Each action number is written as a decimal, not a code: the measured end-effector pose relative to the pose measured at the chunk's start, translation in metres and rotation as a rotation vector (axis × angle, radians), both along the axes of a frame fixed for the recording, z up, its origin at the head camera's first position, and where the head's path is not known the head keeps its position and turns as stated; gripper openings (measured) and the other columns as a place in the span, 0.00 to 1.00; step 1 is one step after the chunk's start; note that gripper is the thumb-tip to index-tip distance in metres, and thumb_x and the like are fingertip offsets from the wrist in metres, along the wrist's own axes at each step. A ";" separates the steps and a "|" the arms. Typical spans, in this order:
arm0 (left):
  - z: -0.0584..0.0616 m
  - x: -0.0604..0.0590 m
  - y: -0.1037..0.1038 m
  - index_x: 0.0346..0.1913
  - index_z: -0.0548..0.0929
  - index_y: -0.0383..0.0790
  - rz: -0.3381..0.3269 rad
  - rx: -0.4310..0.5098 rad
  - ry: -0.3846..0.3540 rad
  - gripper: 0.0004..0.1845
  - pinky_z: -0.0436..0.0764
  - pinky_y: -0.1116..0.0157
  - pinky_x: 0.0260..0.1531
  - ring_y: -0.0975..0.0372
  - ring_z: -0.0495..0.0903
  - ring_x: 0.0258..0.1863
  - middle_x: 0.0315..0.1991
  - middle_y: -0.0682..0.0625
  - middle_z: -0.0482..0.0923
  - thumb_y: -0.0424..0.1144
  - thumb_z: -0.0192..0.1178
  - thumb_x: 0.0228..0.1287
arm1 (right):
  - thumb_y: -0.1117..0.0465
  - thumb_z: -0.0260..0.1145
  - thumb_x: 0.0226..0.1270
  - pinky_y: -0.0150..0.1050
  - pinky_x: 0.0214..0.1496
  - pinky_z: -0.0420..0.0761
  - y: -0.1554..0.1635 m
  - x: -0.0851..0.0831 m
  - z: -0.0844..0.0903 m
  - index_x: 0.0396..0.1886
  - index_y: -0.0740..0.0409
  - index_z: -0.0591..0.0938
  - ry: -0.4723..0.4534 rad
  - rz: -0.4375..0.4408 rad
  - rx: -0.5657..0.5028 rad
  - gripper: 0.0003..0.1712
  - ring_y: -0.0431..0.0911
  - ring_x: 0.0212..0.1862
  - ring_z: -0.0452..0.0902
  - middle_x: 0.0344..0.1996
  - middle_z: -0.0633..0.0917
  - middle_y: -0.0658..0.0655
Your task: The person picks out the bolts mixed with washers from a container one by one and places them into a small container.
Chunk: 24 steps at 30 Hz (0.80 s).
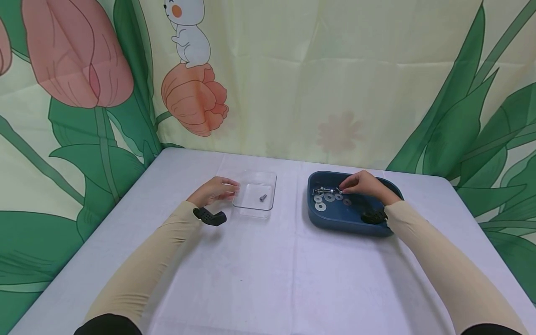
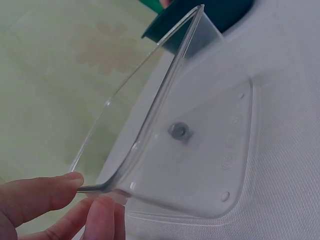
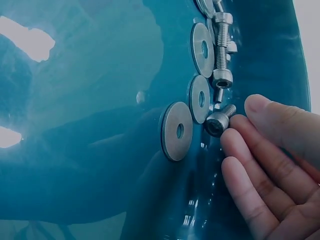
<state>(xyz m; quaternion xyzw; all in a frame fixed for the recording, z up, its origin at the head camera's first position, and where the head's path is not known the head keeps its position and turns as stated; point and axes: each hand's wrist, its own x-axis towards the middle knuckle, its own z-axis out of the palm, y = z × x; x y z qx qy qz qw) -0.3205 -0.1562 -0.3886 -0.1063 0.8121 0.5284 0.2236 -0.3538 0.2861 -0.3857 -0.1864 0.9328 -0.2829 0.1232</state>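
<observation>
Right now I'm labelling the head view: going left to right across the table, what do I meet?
Left hand → clear box holding one bolt → washers in the blue tray → right hand.

You face a table covered with a plain white cloth (image 1: 259,279), its far edge running close along a hanging fabric backdrop (image 1: 335,70). That pale yellow-cream backdrop is printed with large pink-orange tulips (image 1: 75,51), broad green leaves (image 1: 456,121) and a small white cartoon rabbit (image 1: 188,32) sitting on one bloom. Creases show in the cloth. The light is soft and even.
</observation>
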 end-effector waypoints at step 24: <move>0.000 0.001 -0.002 0.61 0.72 0.35 -0.011 0.026 0.010 0.23 0.77 0.78 0.33 0.60 0.73 0.42 0.59 0.41 0.71 0.37 0.58 0.65 | 0.67 0.68 0.57 0.46 0.45 0.83 -0.003 0.000 -0.011 0.41 0.68 0.85 0.011 0.030 0.009 0.12 0.50 0.37 0.85 0.38 0.86 0.66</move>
